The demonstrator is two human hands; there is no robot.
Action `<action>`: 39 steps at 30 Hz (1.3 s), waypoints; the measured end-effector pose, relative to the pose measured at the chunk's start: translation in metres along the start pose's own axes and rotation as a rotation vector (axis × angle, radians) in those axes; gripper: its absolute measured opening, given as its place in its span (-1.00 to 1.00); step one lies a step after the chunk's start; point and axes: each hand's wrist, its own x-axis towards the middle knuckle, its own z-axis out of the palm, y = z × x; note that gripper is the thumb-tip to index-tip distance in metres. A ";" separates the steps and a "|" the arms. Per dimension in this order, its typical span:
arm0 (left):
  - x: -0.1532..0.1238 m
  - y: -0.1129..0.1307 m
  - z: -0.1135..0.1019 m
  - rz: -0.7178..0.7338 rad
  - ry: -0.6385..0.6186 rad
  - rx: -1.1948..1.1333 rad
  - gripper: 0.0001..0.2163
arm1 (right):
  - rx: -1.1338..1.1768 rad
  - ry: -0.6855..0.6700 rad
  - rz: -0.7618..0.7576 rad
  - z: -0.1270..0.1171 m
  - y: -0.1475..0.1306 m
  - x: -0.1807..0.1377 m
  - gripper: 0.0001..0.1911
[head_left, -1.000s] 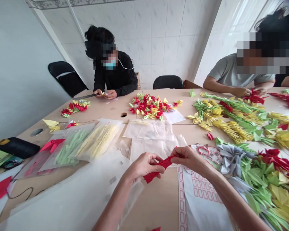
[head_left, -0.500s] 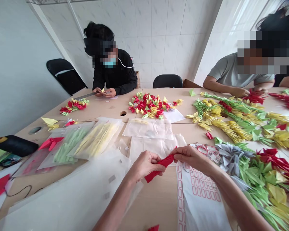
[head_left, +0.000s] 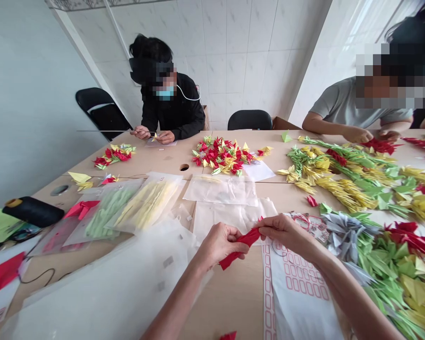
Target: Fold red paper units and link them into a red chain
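Between my two hands is a bundle of folded red paper (head_left: 248,237), held above the near middle of the table. My left hand (head_left: 224,245) is closed around its lower left part, thumb on top. At the upper right end, my right hand (head_left: 281,231) pinches the same red paper with its fingertips. Under and beyond my hands lie clear plastic bags (head_left: 217,215). A white sheet with red label outlines (head_left: 301,283) lies under my right forearm. A small red paper piece (head_left: 228,335) sits at the near edge of view.
Bags of green strips (head_left: 108,215) and yellow strips (head_left: 147,203) lie left, near a black thread spool (head_left: 35,211). Folded paper pieces (head_left: 223,155) are heaped mid-table; green, yellow and red bundles (head_left: 386,264) crowd the right. Two co-workers (head_left: 170,106) (head_left: 343,106) sit opposite.
The view has shifted slightly, so everything sits a little further right. My hands keep their grip on the red paper. The masked co-worker's hands have moved apart.
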 end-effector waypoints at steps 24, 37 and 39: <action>-0.007 0.005 -0.014 -0.015 -0.168 -0.146 -0.67 | 0.238 -0.033 0.033 -0.013 0.009 -0.002 -0.67; -0.007 0.009 -0.010 -0.013 -0.159 -0.183 -0.67 | 0.250 -0.010 0.064 -0.012 0.008 -0.002 -0.72; -0.007 0.009 -0.009 -0.013 -0.158 -0.205 -0.70 | 0.243 -0.008 0.064 -0.012 0.008 -0.002 -0.72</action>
